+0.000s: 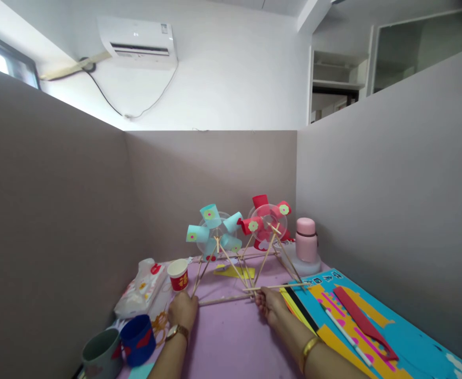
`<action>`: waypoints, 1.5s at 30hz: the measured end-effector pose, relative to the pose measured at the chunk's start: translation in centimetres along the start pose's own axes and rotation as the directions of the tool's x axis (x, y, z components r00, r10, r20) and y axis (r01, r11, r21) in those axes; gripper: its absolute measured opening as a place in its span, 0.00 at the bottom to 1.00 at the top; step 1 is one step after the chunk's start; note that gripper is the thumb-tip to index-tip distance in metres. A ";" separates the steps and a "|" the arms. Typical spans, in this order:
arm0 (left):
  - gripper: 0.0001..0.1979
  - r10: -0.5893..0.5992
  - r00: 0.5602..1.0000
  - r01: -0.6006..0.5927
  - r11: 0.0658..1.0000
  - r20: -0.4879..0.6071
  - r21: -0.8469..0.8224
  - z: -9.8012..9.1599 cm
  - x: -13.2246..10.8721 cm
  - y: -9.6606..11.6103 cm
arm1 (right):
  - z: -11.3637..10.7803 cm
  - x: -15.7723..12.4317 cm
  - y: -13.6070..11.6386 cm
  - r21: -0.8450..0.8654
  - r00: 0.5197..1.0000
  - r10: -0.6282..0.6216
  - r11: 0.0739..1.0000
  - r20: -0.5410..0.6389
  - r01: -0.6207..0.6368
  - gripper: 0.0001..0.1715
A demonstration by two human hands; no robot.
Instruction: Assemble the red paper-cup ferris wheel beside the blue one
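Left hand (182, 309) and right hand (269, 304) apparently pinch the stick frame's (225, 300) base ends (pinwheels above).

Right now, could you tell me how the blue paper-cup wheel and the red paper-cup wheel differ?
The blue wheel carries light blue cups; the red wheel carries red ones. The blue wheel stands to the left and slightly lower; the red wheel stands to the right, nearer the pink bottle. Both have a clear disc, flower stickers on the cups, and thin wooden stick legs on the purple mat.

Two pinwheel wheels (215, 231) (one red), two mugs (102, 355).
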State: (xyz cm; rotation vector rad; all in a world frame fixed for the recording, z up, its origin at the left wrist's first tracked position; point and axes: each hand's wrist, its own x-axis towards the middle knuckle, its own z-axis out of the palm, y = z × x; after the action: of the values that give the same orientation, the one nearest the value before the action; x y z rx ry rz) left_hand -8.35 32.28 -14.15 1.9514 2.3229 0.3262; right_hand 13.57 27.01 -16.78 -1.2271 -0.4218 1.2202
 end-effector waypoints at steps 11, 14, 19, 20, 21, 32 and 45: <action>0.13 -0.005 1.000 0.005 1.000 0.019 0.025 0.4 0.6 0.8 | -0.3 0.2 -0.2 0.011 0.986 0.164 0.986 -0.001 -0.164 0.13; 0.13 0.003 1.000 -0.003 1.000 0.008 0.025 0.4 0.5 0.9 | -0.3 0.3 -0.2 0.015 0.985 0.170 0.985 0.000 -0.170 0.12; 0.13 0.007 1.000 -0.007 1.000 -0.005 0.024 -0.2 0.6 0.7 | -0.3 0.3 -0.1 0.019 0.984 0.176 0.984 0.010 -0.176 0.13; 0.13 0.008 1.000 -0.008 1.000 -0.008 0.023 -0.4 0.6 0.7 | -0.2 0.4 -0.1 0.018 0.984 0.179 0.984 0.010 -0.179 0.13; 0.13 0.008 1.000 -0.008 1.000 -0.010 0.023 -0.5 0.6 0.6 | -0.2 0.4 -0.1 0.018 0.983 0.182 0.983 0.010 -0.182 0.13; 0.13 0.035 0.999 -0.035 0.999 -0.027 0.018 -0.9 0.9 0.2 | -0.2 0.5 -0.3 0.038 0.982 0.185 0.982 0.026 -0.186 0.14; 0.14 0.008 1.000 -0.008 1.000 0.000 0.005 -0.6 1.0 -2.1 | -0.1 0.7 0.1 0.042 0.985 0.172 0.984 0.023 -0.173 0.14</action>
State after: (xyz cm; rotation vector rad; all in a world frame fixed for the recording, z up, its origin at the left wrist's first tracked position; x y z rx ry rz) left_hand -10.65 32.91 -13.93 1.9632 2.3191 0.3214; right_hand 13.87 27.52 -17.12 -1.2346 -0.3059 1.3831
